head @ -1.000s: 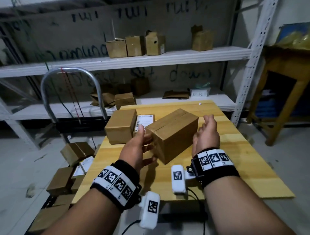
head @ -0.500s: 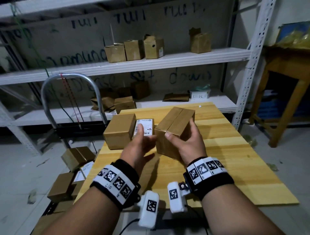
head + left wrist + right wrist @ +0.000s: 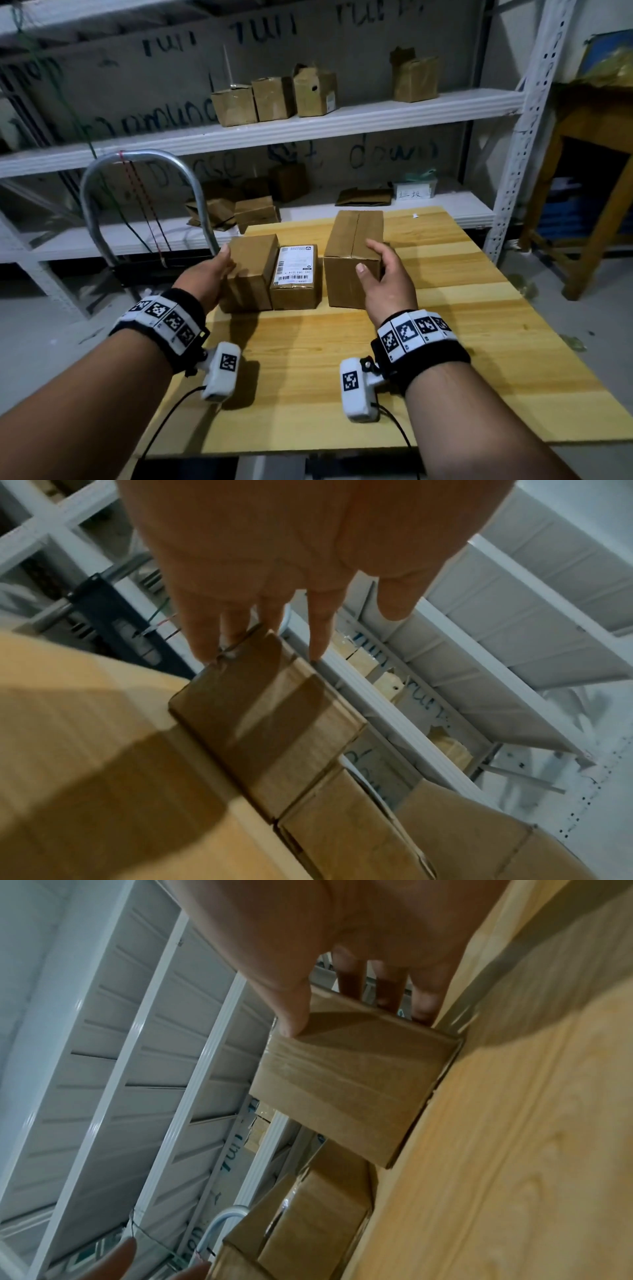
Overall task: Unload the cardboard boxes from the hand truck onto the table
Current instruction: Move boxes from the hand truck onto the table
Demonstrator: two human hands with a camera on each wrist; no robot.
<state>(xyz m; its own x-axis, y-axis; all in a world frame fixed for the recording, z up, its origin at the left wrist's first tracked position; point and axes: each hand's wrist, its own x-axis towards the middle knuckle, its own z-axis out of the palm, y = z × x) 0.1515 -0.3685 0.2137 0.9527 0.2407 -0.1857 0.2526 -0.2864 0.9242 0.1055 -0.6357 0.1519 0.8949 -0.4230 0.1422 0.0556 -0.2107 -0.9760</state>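
We are setting the tall cardboard box (image 3: pixel 354 260) down on the wooden table (image 3: pixel 445 342), its long axis running away from us toward the shelving. Our right hand (image 3: pixel 387 281) is gripping its near right corner, thumb on the front face and fingers curled over the right side. A gap is separating it from the labelled box (image 3: pixel 296 274), which is touching the left box (image 3: pixel 251 274). Our left hand (image 3: pixel 209 277) is lying flat, fingers straight, against that left box's outer side. We judge that closing the row means sliding the tall box leftward. The hand truck's handle (image 3: pixel 144 185) is standing behind the table's left edge.
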